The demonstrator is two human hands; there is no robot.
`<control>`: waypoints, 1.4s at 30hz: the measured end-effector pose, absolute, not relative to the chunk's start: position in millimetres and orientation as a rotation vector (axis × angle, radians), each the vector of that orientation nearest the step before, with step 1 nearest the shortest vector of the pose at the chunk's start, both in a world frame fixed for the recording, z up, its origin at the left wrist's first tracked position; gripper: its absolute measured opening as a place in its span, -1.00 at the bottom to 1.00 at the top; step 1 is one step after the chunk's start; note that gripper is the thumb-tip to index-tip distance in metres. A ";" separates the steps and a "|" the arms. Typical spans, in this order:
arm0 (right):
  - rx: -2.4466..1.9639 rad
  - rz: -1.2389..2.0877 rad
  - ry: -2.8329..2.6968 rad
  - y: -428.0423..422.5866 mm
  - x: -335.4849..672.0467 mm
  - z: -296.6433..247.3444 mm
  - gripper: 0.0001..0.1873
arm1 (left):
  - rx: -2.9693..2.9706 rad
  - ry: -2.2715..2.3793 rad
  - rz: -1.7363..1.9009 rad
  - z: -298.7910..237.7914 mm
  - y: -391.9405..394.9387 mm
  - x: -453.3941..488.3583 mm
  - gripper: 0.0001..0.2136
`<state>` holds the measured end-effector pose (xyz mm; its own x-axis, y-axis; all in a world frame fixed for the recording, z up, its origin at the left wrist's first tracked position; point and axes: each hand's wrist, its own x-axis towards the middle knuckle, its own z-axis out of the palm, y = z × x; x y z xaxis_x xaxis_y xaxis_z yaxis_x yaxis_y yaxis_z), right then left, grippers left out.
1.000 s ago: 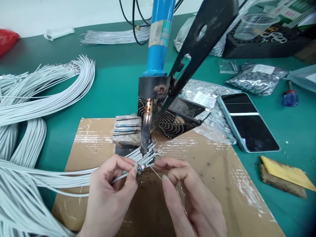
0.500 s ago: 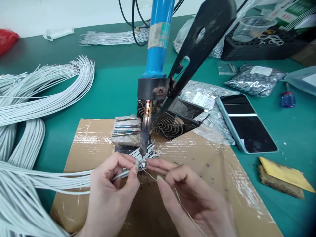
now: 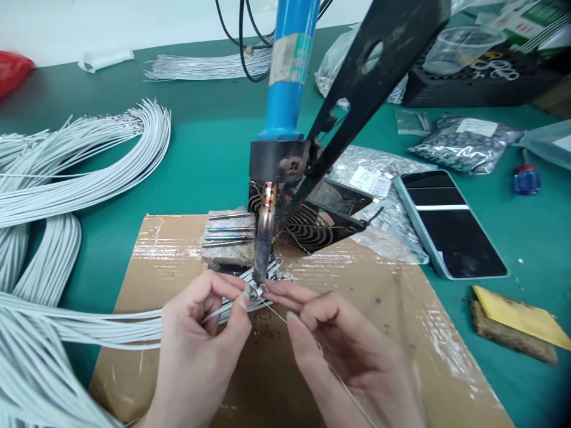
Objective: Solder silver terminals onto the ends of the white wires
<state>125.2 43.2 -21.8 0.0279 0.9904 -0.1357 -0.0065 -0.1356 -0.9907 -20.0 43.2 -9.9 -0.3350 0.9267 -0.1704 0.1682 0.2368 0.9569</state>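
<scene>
A soldering iron (image 3: 288, 95) with a blue handle is clamped in a black metal bracket (image 3: 357, 89), tip pointing down. Just below the tip, my left hand (image 3: 200, 333) pinches the end of a white wire between thumb and index finger; the exact grip is partly hidden. My right hand (image 3: 352, 351) is closed on a thin strand of solder wire (image 3: 273, 310), which runs from the tip area back under the palm. Its index fingertip meets a small shiny metal piece (image 3: 260, 291) at the tip. White wires (image 3: 116, 330) pass behind my left hand.
Cardboard (image 3: 151, 255) covers the bench beneath my hands. Behind the iron sit a fan (image 3: 307, 229) and a block with metal rods (image 3: 229, 249). Large white wire bundles (image 3: 89, 184) lie left; a phone (image 3: 455, 226), a yellow sponge (image 3: 517, 312) and bagged parts (image 3: 464, 145) lie right.
Both hands stay at the iron's tip, nearly still. My right hand has shifted very slightly right, and the view has moved a little.
</scene>
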 end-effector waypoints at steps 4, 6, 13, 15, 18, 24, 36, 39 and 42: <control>-1.330 1.289 -1.063 44.1 123.9 -19.5 -0.75 | 0.961 1.672 1.281 -4.6 50.8 -15.0 -0.87; -1.313 1.315 -1.099 45.7 125.7 -19.8 -0.76 | 0.942 1.660 1.287 -3.0 53.1 -12.8 -0.87; -1.334 1.292 -1.098 48.9 127.0 -17.8 -0.76 | 0.873 1.607 1.294 -1.6 56.0 -14.7 -0.87; -1.318 1.298 -1.152 49.6 127.5 -17.0 -0.76 | 0.863 1.597 1.288 -0.6 56.9 -15.0 -0.87; -1.334 1.272 -1.137 50.3 127.9 -16.0 -0.76 | 0.845 1.579 1.289 0.5 58.3 -14.8 -0.87; -1.332 1.263 -1.070 48.9 122.0 -10.8 -0.75 | 0.842 1.567 1.287 1.6 57.8 -15.6 -0.88; -1.364 1.261 -0.986 47.1 117.5 -4.4 -0.75 | 0.835 1.539 1.298 1.8 57.0 -16.1 -0.85; -1.361 1.273 -0.975 47.6 117.2 -4.2 -0.74 | 0.840 1.542 1.295 2.6 56.7 -16.4 -0.86; -1.369 1.266 -0.965 47.6 116.1 -4.3 -0.74 | 0.835 1.540 1.315 2.8 57.0 -16.4 -0.85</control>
<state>116.1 47.6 -4.3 0.1356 0.9715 -0.1945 -0.0698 -0.1865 -0.9800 -16.4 57.0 2.8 -0.3513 0.9122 -0.2107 -0.0652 0.2007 0.9775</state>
